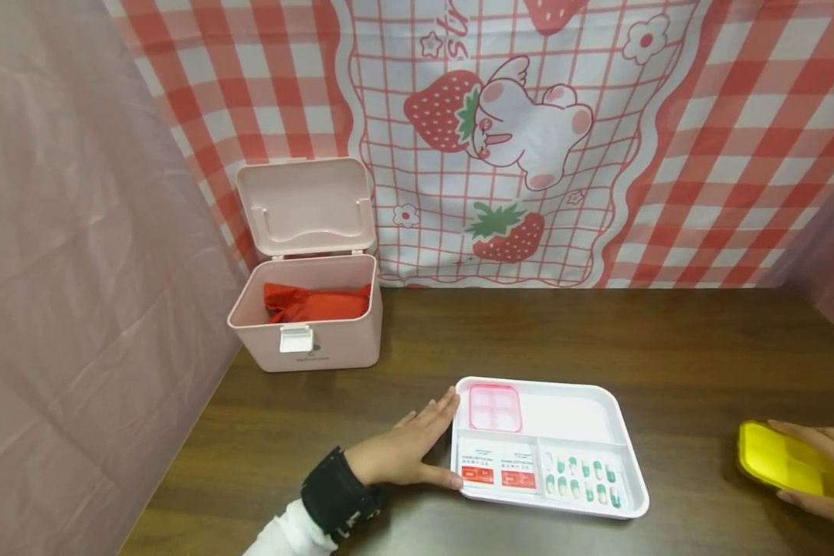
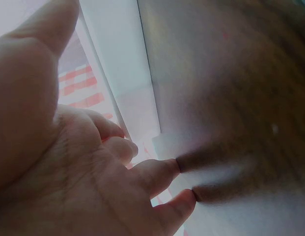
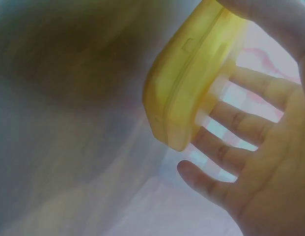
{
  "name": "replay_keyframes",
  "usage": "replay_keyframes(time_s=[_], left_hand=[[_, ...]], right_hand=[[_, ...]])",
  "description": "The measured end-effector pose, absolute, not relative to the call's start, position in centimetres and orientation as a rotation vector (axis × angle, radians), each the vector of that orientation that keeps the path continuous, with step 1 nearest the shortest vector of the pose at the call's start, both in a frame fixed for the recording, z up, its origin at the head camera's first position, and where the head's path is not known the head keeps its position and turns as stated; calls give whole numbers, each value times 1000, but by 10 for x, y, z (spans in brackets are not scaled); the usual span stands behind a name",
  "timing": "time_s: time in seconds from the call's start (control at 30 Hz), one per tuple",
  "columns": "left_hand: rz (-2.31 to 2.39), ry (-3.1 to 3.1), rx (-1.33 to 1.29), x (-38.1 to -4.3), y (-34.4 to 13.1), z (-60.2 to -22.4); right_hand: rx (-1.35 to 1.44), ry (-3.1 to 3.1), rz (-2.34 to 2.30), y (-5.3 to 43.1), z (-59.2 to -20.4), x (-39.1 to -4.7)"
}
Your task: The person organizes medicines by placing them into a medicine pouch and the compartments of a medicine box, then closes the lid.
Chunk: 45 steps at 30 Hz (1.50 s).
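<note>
My left hand [image 1: 406, 448] rests against the left side of a white divided tray [image 1: 573, 417], fingers straight and thumb spread. In the left wrist view, its fingers lie along the tray's outer wall [image 2: 123, 59]. A pink four-compartment pill box [image 1: 495, 408] sits in the tray's back left. Two red-and-white packets [image 1: 498, 467] fill the front left compartment, and a blister pack of green-and-white capsules [image 1: 584, 479] the front right. At the far right, my right hand [image 1: 830, 467] holds a yellow pill box [image 1: 778, 459] between thumb and fingers; its lid looks closed in the right wrist view.
An open pink box [image 1: 340, 347] stands at the back left of the wooden table [image 1: 514, 332], lid tipped back, a red cloth-like bundle [image 1: 323, 303] inside. A strawberry-patterned checked cloth [image 1: 737, 154] hangs behind the table. Pale fabric [image 1: 76, 270] hangs along the left.
</note>
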<state>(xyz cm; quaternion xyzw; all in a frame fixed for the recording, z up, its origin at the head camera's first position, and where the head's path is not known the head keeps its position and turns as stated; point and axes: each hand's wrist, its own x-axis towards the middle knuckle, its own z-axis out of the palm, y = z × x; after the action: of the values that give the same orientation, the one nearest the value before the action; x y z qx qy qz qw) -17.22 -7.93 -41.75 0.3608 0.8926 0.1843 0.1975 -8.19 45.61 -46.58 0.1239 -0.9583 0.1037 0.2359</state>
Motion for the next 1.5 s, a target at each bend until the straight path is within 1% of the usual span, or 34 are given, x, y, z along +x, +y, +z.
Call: replay_keyframes(time_s=[0.07, 0.2, 0.4, 0.6, 0.8, 1.03, 1.5], left_hand=[[514, 2500, 1008, -172, -80, -417], [507, 2505, 1012, -171, -80, -417], [495, 2508, 1026, -172, -79, -419], [493, 2510, 1028, -173, -79, -419], [496, 2514, 1026, -172, -79, -419], [497, 2515, 1032, -171, -78, -419], [507, 2504, 1024, -172, -79, -420]], right_hand=[[372, -2702, 255, 429, -442, -88], [435, -2789, 251, 391, -417, -102], [460, -2816, 239, 349, -400, -121], [552, -2790, 289, 311, -386, -134], [631, -2861, 377, 278, -383, -146], [704, -2884, 419, 252, -393, -152], [837, -2792, 332, 241, -411, -154]])
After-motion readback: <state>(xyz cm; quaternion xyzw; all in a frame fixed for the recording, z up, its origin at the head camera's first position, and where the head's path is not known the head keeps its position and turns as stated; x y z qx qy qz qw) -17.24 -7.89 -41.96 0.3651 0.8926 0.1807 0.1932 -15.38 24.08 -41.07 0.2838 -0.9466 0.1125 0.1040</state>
